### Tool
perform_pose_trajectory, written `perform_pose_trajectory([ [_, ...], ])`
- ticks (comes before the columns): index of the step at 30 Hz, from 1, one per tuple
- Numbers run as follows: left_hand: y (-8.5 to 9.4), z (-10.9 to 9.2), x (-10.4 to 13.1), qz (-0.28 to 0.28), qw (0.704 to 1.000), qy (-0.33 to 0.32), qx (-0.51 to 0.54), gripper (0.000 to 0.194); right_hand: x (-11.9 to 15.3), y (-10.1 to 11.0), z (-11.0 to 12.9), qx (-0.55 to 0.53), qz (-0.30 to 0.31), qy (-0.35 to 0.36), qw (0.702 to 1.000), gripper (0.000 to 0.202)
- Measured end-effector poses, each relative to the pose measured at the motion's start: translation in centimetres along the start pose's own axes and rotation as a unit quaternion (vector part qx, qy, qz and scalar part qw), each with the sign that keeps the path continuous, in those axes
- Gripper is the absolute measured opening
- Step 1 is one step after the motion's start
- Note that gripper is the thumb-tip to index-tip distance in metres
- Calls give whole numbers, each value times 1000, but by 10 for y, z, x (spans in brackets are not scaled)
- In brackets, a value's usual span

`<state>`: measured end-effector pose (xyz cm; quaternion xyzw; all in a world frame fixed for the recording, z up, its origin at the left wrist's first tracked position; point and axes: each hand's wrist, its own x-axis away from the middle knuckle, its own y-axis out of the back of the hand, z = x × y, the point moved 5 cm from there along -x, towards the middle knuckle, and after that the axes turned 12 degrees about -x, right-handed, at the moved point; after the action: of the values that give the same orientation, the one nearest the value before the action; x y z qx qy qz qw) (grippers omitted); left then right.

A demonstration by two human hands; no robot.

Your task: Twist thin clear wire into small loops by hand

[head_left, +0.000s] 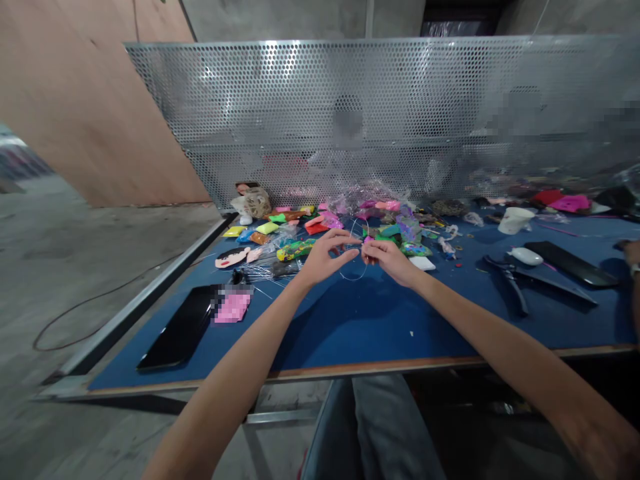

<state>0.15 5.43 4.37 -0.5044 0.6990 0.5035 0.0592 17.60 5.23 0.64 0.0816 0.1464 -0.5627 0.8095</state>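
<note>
My right hand [393, 260] is closed in a pinch above the blue table, with a small bright pink piece [369, 240] at its fingertips. A thin pale wire [356, 279] curves in a loop around and below the fingertips of both hands. My left hand [327, 259] is just left of the pink piece, index finger and thumb stretched out and apart. Whether its fingertips touch the wire I cannot tell. Behind the hands lies a heap of colourful soft clay pieces and packets, with a yellow-green patterned packet [295, 251] near my left hand.
A black tablet [180, 330] and a pink pixelated item [232, 307] lie at left, near a flat face-shaped piece [232, 258]. Pliers [510, 283], a black phone [570, 263] and a white cup [515, 221] are at right. A perforated metal panel [320, 100] stands behind. Another person's arm [634, 257] shows at the right edge.
</note>
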Motion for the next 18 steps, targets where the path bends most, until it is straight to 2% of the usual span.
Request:
perform_pose_trajectory([
  [6, 2, 4, -2, -28, 994, -63, -90, 24, 2, 0, 8, 118, 12, 36, 992, 33],
  [10, 4, 7, -3, -38, 991, -69, -109, 21, 4, -1, 18, 219, 4, 80, 972, 31],
  [13, 0, 11, -3, -9, 998, -13, -68, 22, 6, -1, 26, 287, -10, 135, 948, 26],
  [15, -6, 18, -2, 13, 998, 63, 24, 30, 9, -2, 32, 339, -17, 183, 923, 25],
  [18, -16, 24, 2, 35, 971, 149, 181, 40, 11, -1, 38, 377, -20, 227, 898, 25],
])
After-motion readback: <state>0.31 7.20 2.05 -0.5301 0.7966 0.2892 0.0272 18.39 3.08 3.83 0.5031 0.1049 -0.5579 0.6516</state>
